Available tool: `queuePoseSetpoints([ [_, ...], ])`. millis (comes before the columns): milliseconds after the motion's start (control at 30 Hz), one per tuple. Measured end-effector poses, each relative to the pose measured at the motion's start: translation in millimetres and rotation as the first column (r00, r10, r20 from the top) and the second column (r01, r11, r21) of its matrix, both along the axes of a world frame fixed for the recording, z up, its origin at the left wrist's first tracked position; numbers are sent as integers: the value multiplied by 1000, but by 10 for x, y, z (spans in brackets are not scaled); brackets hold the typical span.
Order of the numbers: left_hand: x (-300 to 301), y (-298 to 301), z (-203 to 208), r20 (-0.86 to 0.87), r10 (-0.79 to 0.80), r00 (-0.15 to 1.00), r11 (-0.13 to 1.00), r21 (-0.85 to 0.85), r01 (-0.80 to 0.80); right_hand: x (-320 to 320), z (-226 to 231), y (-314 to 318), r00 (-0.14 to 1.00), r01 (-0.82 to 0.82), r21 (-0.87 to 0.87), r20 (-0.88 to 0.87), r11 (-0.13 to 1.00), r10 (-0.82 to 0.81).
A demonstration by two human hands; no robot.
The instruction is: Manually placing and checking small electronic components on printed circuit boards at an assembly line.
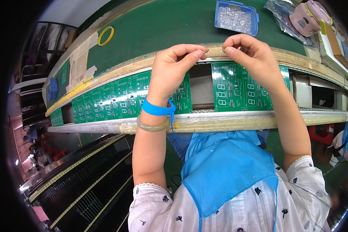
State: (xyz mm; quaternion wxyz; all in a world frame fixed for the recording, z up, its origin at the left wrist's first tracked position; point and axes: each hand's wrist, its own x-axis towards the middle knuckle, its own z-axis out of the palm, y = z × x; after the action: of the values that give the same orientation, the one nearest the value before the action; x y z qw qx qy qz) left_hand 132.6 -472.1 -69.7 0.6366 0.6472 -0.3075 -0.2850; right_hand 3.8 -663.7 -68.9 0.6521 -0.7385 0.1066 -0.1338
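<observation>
My left hand [171, 69] and my right hand [256, 62] are raised over the far rail of a conveyor, a short gap between their fingertips. Both are closed in a pinch, thumb against forefinger. A tiny piece seems to poke out at each pinch, too small for me to name. Beneath my right hand lies a green circuit board [230, 94] with white digit outlines printed on it. Another green circuit board [133, 94] runs below and left of my left hand, partly covered by that wrist. Beyond my right hand, a blue tray [256, 20] holds many small clear parts [234, 19].
Wooden-looking rails [220, 123] border the conveyor. On the green bench top [162, 27] lies a yellow tape ring [106, 36]. A pink lidded container [307, 19] and a silvery plastic bag [280, 17] stand at the far right. Dark slotted racks [77, 185] fill the lower left.
</observation>
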Motion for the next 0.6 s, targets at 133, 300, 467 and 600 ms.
queuePoseSetpoints([
  [133,-14,14,-22,25,21,999,1000,8,-21,7,2,54,1000,-1,-253,-26,967,-6],
  [300,-6,42,-107,-3,16,1000,1000,-26,-16,5,-25,84,1000,0,-464,-21,886,-11],
  [467,-14,57,-171,-6,65,998,998,-9,-65,25,-83,87,999,-8,-681,18,733,28],
  [600,-31,73,-227,52,119,992,993,-16,-119,37,-72,111,998,-64,-738,-52,672,37],
])
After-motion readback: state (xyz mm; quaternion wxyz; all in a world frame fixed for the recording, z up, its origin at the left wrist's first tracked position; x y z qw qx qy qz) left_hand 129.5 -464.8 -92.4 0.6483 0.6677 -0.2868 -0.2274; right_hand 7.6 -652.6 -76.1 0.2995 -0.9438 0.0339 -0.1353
